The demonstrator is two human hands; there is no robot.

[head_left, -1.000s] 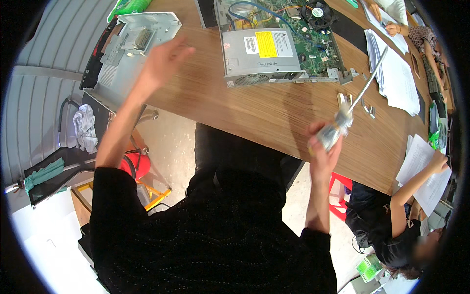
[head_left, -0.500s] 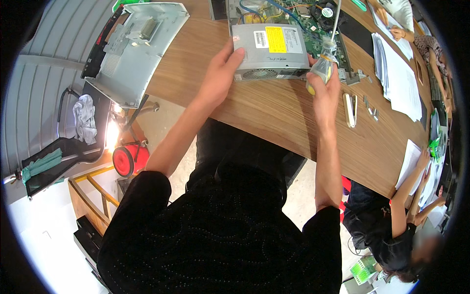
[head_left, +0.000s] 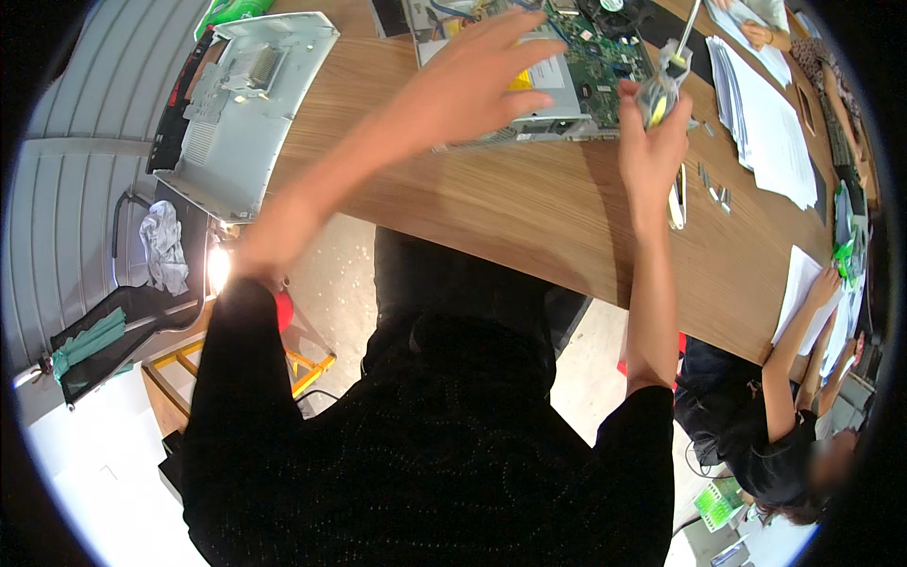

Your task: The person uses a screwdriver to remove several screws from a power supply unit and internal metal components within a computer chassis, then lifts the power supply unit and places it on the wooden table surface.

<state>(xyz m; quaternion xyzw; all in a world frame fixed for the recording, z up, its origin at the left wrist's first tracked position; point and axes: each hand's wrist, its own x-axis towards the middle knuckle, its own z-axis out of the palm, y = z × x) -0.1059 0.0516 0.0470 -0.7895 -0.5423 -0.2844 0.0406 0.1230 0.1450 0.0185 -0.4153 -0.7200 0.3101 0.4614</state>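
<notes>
My left hand [head_left: 487, 76], slightly smeared by motion, reaches with spread fingers over a silver power supply unit [head_left: 564, 97] and hides much of it. Whether the fingertips touch the metal, I cannot tell. The unit sits in an opened computer case beside a green circuit board [head_left: 597, 83] with wires at the far side. In my right hand [head_left: 654, 137] is a screwdriver [head_left: 660, 102] with a clear and yellow handle, its shaft pointing up and away over the case's right edge. Its tip is cut off by the picture's top.
A grey case cover [head_left: 222, 151] lies at the table's left end. Right of the case are small metal pieces [head_left: 715, 187], a white-handled tool [head_left: 676, 203] and a stack of papers [head_left: 761, 128]. Another person [head_left: 746, 402] sits at the right, arms on the table.
My left hand has let go of the power supply unit's left side and risen over it, fingers spreading. My right hand has moved off the unit, rightward, with the screwdriver. The unit now sits farther away.
</notes>
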